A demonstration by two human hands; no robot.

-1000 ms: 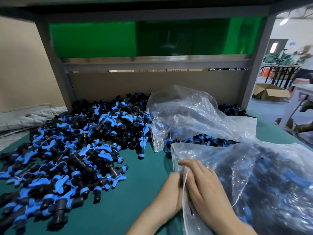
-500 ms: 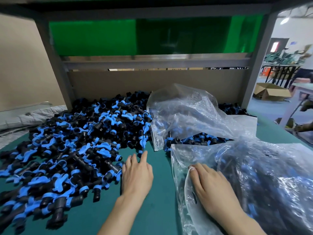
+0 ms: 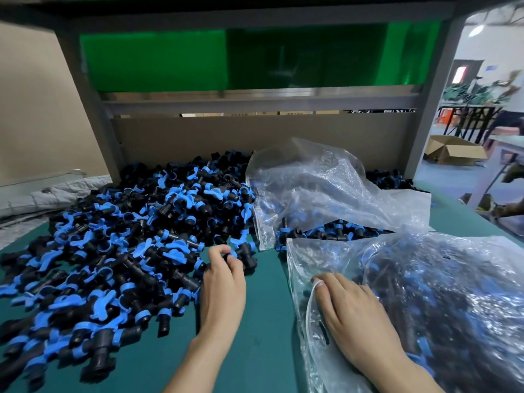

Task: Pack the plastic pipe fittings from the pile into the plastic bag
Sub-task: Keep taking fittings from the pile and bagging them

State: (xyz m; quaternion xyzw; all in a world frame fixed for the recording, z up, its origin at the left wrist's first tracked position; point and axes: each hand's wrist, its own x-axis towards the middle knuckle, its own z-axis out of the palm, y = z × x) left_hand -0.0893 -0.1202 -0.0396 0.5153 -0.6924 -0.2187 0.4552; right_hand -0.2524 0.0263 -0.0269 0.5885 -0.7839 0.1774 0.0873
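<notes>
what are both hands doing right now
Left hand: pinching a fitting at the edge of the pile.
Right hand: open, resting flat on the bag.

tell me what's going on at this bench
A person is packing black and blue pipe fittings into a clear bag on a green table. The left hand is at the near edge of the pile, its fingers curled round one fitting. The right hand rests on the bag near its mouth, pinning it down. That bag already holds many fittings. A second bag lies crumpled behind it.
</notes>
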